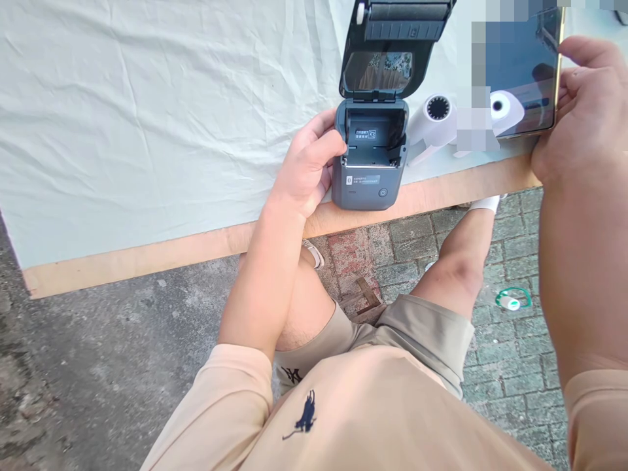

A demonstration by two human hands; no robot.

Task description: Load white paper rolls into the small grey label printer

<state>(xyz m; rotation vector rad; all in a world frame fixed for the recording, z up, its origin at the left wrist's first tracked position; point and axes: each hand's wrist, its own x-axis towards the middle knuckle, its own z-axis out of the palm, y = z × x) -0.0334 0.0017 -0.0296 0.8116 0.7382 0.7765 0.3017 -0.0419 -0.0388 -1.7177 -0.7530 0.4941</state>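
Pale cloth [147,131]: left hand [314,154] grips open printer [366,190]; right hand [589,111] holds an apparent phone [520,62].

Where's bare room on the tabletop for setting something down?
The widest bare patch is wrinkled cloth left of the left hand, down to the wooden edge. It's crowded rightward: the open device, white rolls, phone and right hand sit close together.

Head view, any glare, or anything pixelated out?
Head view: blocky pixelation hides part of the phone; reflections show on its dark screen and in the lid window of the printer; the cloth is brightly lit, with soft shading along its creases.
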